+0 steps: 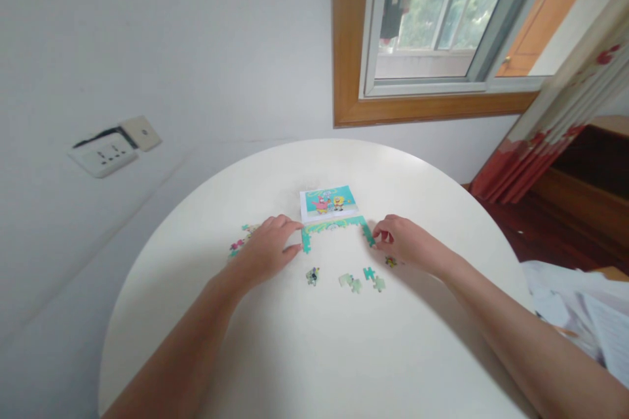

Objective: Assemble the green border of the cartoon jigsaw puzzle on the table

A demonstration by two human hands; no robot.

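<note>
A partly joined jigsaw puzzle (pixel 334 225) lies on the table, a teal strip along the top with short arms down both sides. My left hand (pixel 270 245) rests at its left side, thumb and index finger spread, the index tip by the upper left corner. At the right arm, my right hand (pixel 405 241) has its fingers curled together on a teal puzzle piece (pixel 368 235). Just above the puzzle is a picture card (pixel 329 203) with a pink and a yellow cartoon figure. Loose pieces (pixel 350 282) lie below, and more pieces (pixel 238 247) are partly hidden behind my left hand.
The round white table (pixel 304 353) stands against a white wall with a socket (pixel 105 152). A dark patterned piece (pixel 312 275) and a yellowish piece (pixel 390 262) lie near my hands. Papers (pixel 565 308) are at the right, below a red and white curtain (pixel 535 150).
</note>
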